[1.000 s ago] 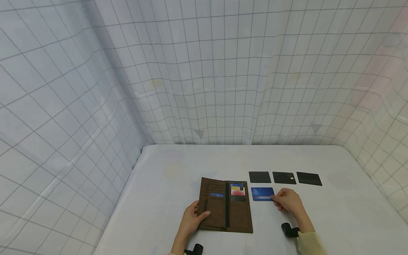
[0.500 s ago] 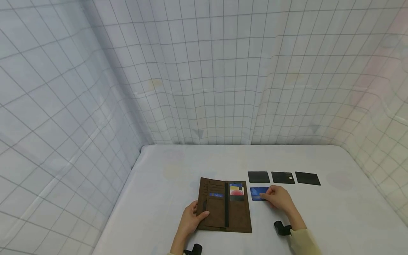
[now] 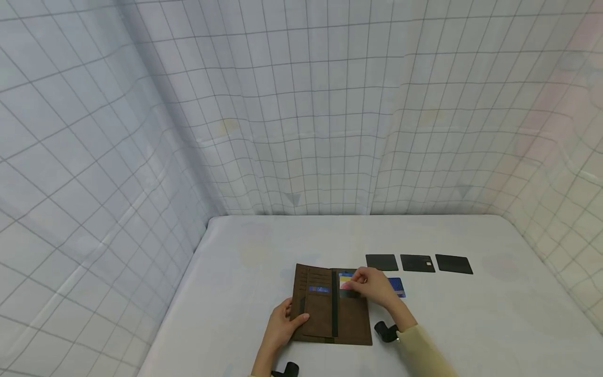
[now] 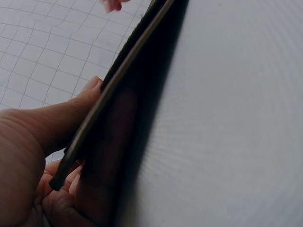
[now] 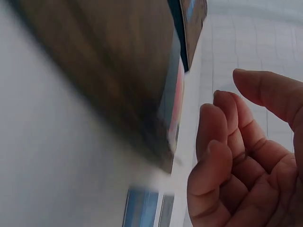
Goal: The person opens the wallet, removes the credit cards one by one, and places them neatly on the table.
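A brown wallet (image 3: 354, 324) lies unfolded on the white table, with cards in its slots. My left hand (image 3: 281, 325) grips its lower left edge, the thumb on top and the fingers beneath, as the left wrist view shows. Over the wallet's right half, at the card with yellow and pink (image 3: 345, 280), hovers my right hand (image 3: 374, 287). In the right wrist view its thumb and fingers (image 5: 210, 127) stand apart, loosely bent, with nothing between them. The blue card (image 3: 398, 287) on the table is partly hidden behind this hand.
In a row behind the blue card lie three dark cards, the left one (image 3: 381, 262), the middle one (image 3: 417, 263) and the right one (image 3: 454, 264). Another blue card (image 3: 319, 289) sits in a left slot of the wallet. White gridded curtains surround the table.
My right hand has left the blue card on the table and moved left over the wallet's cards. The left hand keeps its grip on the wallet.
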The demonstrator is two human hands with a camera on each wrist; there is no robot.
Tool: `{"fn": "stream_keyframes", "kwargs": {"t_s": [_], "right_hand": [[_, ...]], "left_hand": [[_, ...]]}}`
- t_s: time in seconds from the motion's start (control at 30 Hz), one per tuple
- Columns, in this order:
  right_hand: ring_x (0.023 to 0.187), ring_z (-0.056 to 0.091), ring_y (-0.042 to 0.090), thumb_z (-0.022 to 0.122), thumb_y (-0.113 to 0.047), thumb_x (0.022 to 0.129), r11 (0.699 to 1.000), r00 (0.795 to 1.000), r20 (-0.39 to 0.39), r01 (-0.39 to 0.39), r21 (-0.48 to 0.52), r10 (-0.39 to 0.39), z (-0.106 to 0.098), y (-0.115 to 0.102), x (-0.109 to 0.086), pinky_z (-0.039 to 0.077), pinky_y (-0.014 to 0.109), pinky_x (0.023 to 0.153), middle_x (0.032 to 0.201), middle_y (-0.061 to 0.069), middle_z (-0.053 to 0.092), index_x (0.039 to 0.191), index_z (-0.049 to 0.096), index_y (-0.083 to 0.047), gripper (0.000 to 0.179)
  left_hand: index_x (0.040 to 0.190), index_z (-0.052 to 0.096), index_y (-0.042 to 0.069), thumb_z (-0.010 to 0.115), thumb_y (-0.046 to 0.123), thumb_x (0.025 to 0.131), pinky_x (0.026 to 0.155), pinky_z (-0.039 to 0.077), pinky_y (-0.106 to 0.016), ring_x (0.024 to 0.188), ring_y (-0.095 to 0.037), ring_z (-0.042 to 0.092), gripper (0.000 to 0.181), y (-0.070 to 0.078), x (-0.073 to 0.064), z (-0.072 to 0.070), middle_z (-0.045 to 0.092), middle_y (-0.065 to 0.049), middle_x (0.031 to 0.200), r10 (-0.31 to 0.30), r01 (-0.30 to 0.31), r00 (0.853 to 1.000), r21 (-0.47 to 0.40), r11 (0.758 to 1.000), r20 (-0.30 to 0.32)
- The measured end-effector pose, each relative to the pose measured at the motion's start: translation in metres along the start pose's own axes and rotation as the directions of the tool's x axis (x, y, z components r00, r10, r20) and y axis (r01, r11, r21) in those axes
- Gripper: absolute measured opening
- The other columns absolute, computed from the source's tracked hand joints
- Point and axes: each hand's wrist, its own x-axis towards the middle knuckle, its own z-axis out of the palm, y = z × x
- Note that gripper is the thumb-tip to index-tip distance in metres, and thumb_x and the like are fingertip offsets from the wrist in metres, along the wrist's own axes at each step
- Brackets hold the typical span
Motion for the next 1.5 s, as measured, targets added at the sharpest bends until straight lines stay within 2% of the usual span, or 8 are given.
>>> {"fn": "stream_keyframes", "kwargs": {"t_s": [0.1,0.2,0.37,0.53,0.73,1.03,1.33,1.5], "right_hand": [[0.056,0.049,0.008,0.073,-0.028,0.084,0.997,0.996,0.064,0.069,-0.026,-0.067,0.012,-0.006,0.006,0.041,0.026,0.050,0.066,-0.009,0.055,0.078,0.065,-0.015,0.016],[0.058,0.049,0.007,0.073,-0.030,0.084,0.994,0.987,0.131,0.104,-0.036,-0.098,0.020,-0.011,0.010,0.041,0.026,0.051,0.069,-0.011,0.056,0.081,0.066,-0.016,0.015],[0.059,0.050,0.008,0.073,-0.027,0.083,0.995,0.973,0.212,0.102,-0.025,-0.094,0.026,-0.017,0.012,0.041,0.027,0.054,0.069,-0.010,0.056,0.086,0.066,-0.014,0.015],[0.058,0.049,0.007,0.075,-0.027,0.082,0.993,0.974,0.210,0.102,-0.067,-0.086,0.030,-0.018,0.016,0.041,0.027,0.053,0.067,-0.010,0.055,0.085,0.066,-0.015,0.015],[0.056,0.048,0.008,0.076,-0.026,0.081,0.993,0.979,0.200,0.066,-0.097,-0.046,0.034,-0.019,0.023,0.039,0.027,0.052,0.065,-0.009,0.054,0.082,0.064,-0.017,0.014],[0.057,0.048,0.010,0.076,-0.026,0.081,0.992,0.979,0.200,0.051,-0.114,-0.027,0.037,-0.022,0.030,0.040,0.028,0.052,0.065,-0.007,0.052,0.080,0.062,-0.016,0.017],[0.057,0.050,0.009,0.076,-0.027,0.081,0.994,0.967,0.252,0.062,-0.092,-0.037,0.038,-0.022,0.038,0.042,0.028,0.054,0.065,-0.008,0.055,0.080,0.063,-0.015,0.017],[0.054,0.050,0.009,0.076,-0.028,0.081,0.995,0.960,0.278,0.060,-0.075,-0.037,0.039,-0.025,0.040,0.042,0.027,0.051,0.065,-0.007,0.055,0.080,0.062,-0.014,0.019]], "left_hand": [[0.127,0.046,-0.015,0.075,0.015,0.083,0.068,0.053,-0.029,0.085,-0.025,0.066,0.060,-0.001,0.000,0.000,0.064,-0.024,0.107,0.001,-0.001,1.000,0.004,1.000,-0.001],[0.128,0.046,-0.015,0.074,0.015,0.084,0.068,0.053,-0.029,0.084,-0.025,0.067,0.060,-0.001,0.000,0.000,0.064,-0.024,0.106,0.008,-0.008,1.000,-0.018,1.000,0.005],[0.128,0.045,-0.015,0.074,0.014,0.084,0.067,0.053,-0.029,0.083,-0.025,0.067,0.059,0.002,-0.001,0.000,0.064,-0.025,0.106,0.012,-0.011,1.000,-0.056,0.998,0.008],[0.127,0.045,-0.016,0.072,0.010,0.085,0.067,0.053,-0.029,0.083,-0.024,0.067,0.056,0.002,-0.002,0.000,0.064,-0.025,0.106,0.015,-0.015,1.000,-0.052,0.999,0.004],[0.126,0.044,-0.019,0.070,0.005,0.085,0.065,0.053,-0.030,0.083,-0.028,0.067,0.054,-0.002,0.001,0.000,0.063,-0.029,0.104,0.025,-0.025,1.000,-0.055,0.998,0.009],[0.127,0.045,-0.015,0.073,0.013,0.084,0.067,0.053,-0.028,0.083,-0.025,0.066,0.058,0.001,0.000,0.000,0.064,-0.024,0.105,0.009,-0.009,1.000,-0.033,0.999,0.006],[0.125,0.045,-0.017,0.071,0.007,0.085,0.065,0.053,-0.029,0.082,-0.026,0.067,0.054,0.003,-0.001,0.000,0.064,-0.026,0.103,0.019,-0.019,1.000,-0.048,0.999,0.011],[0.124,0.044,-0.020,0.070,0.003,0.085,0.064,0.054,-0.031,0.082,-0.029,0.067,0.052,-0.001,0.000,0.000,0.063,-0.029,0.103,0.030,-0.030,0.999,-0.027,0.999,0.014]]}}
